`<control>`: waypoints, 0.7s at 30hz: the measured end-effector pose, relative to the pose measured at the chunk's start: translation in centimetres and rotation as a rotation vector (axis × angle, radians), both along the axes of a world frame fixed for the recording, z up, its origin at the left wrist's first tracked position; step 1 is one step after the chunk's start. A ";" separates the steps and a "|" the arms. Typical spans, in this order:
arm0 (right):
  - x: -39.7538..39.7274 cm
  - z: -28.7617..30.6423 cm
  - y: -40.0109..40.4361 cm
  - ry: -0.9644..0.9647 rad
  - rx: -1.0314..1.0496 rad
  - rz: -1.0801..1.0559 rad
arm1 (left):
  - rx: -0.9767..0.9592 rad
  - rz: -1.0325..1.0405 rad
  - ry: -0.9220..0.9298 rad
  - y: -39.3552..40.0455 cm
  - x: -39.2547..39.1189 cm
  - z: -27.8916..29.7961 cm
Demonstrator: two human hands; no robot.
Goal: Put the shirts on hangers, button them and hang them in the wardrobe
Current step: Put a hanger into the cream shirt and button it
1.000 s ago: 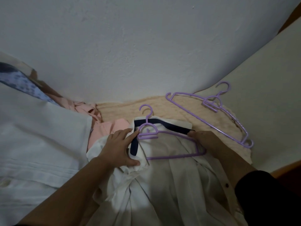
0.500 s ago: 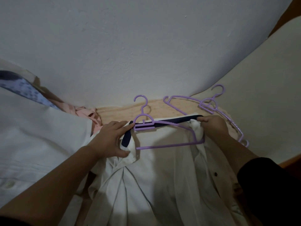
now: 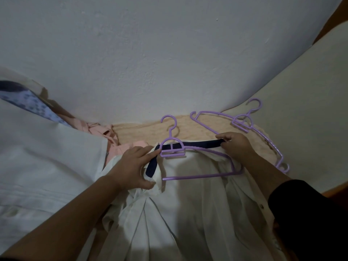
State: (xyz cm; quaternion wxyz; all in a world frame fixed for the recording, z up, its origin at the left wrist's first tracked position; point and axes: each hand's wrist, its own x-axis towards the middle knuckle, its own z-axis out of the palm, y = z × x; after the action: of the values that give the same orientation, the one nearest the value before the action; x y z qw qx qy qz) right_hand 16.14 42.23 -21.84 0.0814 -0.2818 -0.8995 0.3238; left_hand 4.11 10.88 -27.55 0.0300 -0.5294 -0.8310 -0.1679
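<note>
Head view: white shirt lies at 6 o'clock with the purple hanger across its collar, long axis 9-to-3. Left hand pinches the collar's navy band at 9; right hand pinches it at 3. Spare hangers at 2. Both hands about equally near.

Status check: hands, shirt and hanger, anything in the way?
Left hand grips white shirt at collar. Right hand pinches collar's other end. Purple hanger lies inside shirt, hook out. Spare hangers beside, not blocking.
</note>
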 end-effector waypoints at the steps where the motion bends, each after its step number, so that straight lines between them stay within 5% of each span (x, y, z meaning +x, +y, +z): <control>1: -0.1 -0.1 0.0 0.017 -0.019 -0.022 | -0.001 0.003 -0.002 0.0 0.0 -0.1; 9: 0.4 -1.2 0.9 0.109 -0.114 -0.158 | -0.039 0.001 0.004 -0.1 0.1 -1.0; 17: 1.4 -1.0 1.3 -0.051 -0.223 -0.082 | -0.040 0.024 0.016 -0.5 0.7 -1.5; 21: 1.5 0.2 1.2 -0.156 -0.438 -0.096 | -0.041 0.030 0.006 -0.7 0.8 -1.8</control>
State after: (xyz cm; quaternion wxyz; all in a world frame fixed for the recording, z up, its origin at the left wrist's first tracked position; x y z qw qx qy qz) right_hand 17.64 43.45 -21.67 -0.0363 -0.3593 -0.7970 0.4842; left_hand 4.90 10.22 -29.39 0.0240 -0.5181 -0.8419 -0.1489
